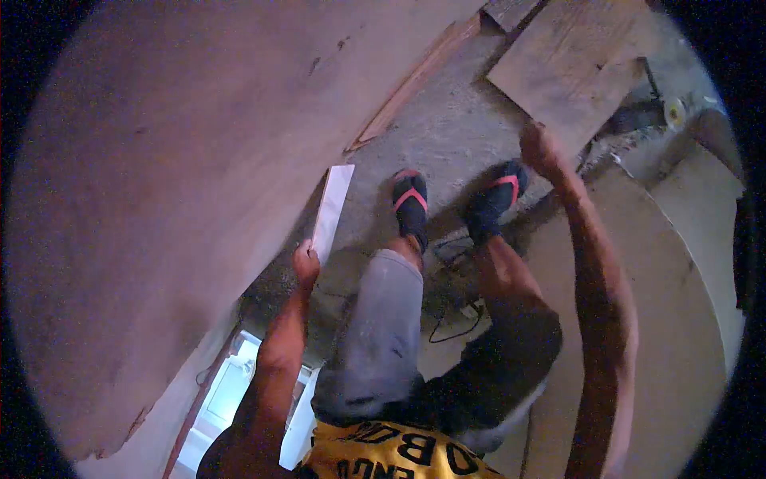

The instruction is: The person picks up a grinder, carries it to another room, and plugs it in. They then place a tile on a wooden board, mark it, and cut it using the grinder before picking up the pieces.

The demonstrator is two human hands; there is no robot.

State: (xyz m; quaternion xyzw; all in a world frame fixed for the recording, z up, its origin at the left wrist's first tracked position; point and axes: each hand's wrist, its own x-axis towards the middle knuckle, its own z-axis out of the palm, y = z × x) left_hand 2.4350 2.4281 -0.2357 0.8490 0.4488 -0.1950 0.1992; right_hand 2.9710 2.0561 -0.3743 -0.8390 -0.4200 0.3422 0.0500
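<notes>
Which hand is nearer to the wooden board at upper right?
Right. The right hand is by the edge of the board; the left hand is farther, gripping the white strip.

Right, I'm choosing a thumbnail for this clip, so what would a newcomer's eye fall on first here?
Probably the pale, flat strip gripped in the left hand, standing out against the dull floor. Next might come the red-strapped sandals over dark socks near the middle, then the yellow shirt with black letters at the bottom edge.
</notes>
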